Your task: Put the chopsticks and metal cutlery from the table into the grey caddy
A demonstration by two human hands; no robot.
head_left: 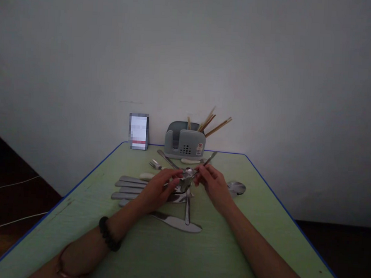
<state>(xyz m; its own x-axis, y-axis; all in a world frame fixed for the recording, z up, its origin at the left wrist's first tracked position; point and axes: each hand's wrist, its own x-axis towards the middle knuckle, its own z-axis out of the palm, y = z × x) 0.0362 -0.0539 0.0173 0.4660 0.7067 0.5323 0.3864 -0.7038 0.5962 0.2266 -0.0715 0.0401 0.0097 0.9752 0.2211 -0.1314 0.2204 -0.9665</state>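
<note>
Both hands meet over a pile of metal cutlery (133, 189) on the green table (179, 255). My left hand (158, 189) is closed on a spoon whose handle runs up to the left behind it. My right hand (212, 182) pinches another spoon (209, 158), its handle sticking up to the right. The two spoon bowls (188, 173) meet between my fingertips. A knife (177, 223) and a further spoon (187, 207) lie just in front of the hands.
A grey utensil holder (184, 144) with chopsticks (217, 127) stands at the table's far edge by the wall. A small card (138, 131) stands to its left. A fork (154, 164) and a round metal lid (236, 187) lie on the table. Blue edging rims the table.
</note>
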